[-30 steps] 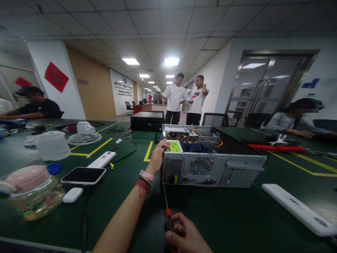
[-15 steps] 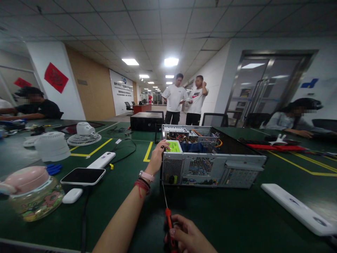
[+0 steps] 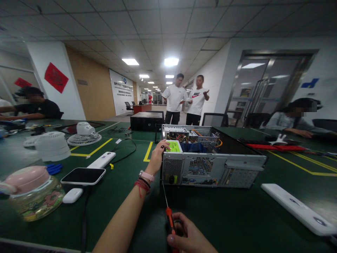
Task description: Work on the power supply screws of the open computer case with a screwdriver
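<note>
An opened desktop computer case [image 3: 238, 161] lies on its side, its rear panel facing me. Its top is uncovered, showing cables and a power supply [image 3: 173, 146] with a green label in the near left corner. My left hand [image 3: 158, 154] grips that corner, fingers over the top edge by the power supply. Lower down, my right hand [image 3: 188, 232] holds a red and black screwdriver [image 3: 169, 215] by its handle. The thin shaft points up and away, its tip at the lower left corner of the rear panel. Whether the tip sits in a screw is too small to tell.
On the left of the green table [image 3: 123, 172] are a pink-lidded bottle [image 3: 37, 196], a phone [image 3: 83, 176], a white earbud case [image 3: 72, 195] and a small fan [image 3: 84, 134]. A white bar-shaped device [image 3: 297, 207] lies at right. Behind stands a black box [image 3: 146, 122]; several people are around.
My right hand's fingers have shifted their hold on the screwdriver handle, its tip still at the same corner. My left hand has stayed put. A person in the background has lowered and extended a hand.
</note>
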Demonstrator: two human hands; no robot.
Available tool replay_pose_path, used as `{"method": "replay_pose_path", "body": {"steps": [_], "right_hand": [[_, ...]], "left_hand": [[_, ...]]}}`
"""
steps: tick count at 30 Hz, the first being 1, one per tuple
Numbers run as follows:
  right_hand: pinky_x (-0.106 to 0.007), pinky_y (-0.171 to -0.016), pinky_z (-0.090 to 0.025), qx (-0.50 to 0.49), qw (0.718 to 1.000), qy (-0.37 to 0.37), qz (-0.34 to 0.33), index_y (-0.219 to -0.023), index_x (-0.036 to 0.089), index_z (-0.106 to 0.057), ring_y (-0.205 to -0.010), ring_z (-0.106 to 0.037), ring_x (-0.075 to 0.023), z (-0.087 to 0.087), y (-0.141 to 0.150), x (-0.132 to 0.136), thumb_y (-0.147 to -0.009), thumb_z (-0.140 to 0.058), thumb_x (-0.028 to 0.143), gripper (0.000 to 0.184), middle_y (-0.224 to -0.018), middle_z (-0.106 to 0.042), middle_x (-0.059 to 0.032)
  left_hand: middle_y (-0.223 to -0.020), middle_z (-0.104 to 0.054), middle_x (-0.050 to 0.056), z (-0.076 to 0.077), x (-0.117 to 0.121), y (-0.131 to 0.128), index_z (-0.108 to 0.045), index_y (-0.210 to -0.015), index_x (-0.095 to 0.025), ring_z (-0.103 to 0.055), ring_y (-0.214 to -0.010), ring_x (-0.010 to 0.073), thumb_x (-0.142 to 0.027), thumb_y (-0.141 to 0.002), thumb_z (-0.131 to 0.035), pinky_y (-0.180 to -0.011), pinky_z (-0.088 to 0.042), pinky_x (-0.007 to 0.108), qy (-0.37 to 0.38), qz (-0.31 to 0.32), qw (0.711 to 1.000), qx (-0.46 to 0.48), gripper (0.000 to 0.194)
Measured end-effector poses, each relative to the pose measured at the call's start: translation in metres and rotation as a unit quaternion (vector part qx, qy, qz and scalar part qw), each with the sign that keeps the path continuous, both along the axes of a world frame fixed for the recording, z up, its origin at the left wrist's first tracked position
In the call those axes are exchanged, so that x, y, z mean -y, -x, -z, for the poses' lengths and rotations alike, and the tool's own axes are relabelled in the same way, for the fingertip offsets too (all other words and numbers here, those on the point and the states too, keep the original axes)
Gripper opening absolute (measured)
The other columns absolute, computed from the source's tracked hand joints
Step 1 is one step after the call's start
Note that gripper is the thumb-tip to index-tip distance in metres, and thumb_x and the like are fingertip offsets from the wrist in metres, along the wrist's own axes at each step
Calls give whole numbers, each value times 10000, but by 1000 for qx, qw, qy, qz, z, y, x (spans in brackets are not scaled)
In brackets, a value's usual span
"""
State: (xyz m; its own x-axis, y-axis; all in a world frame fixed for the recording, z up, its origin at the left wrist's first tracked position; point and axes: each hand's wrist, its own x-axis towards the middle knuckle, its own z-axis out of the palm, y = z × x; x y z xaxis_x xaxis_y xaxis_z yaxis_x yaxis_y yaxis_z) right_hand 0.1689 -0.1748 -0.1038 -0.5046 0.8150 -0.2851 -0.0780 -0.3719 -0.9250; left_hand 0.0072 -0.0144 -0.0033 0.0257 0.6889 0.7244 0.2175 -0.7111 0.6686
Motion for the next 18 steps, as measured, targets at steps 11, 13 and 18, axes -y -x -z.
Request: {"method": "replay_pose_path", "body": {"steps": [11,13,18], "right_hand": [[-191,-499,-407,12,999,-28,14,-902,192,-511,-625,-554,-85,1,0,2,-523,-798,596,624,-880,-560,-9],[-185,-503,-410,2,999,-31,11,-922,187,-525,-637,-564,-87,3,-1,1,-549,-791,586,607,-874,-565,-11],[-213,-513,-449,-7,999,-44,-13,-964,178,-543,-690,-590,-131,6,-4,-1,-561,-769,609,632,-887,-593,-47]], "left_hand": [[-1103,-636,72,-1,1,0,-605,-797,-177,-457,-1283,207,-247,-930,-263,-1124,-305,356,7,1,1000,1,374],[-1103,-636,73,0,1,0,-603,-803,-175,-458,-1282,204,-242,-928,-263,-1125,-303,352,5,1,1000,1,368],[-1093,-634,83,1,-1,0,-598,-798,-172,-460,-1278,208,-243,-921,-266,-1124,-302,359,0,4,1000,3,361]]}}
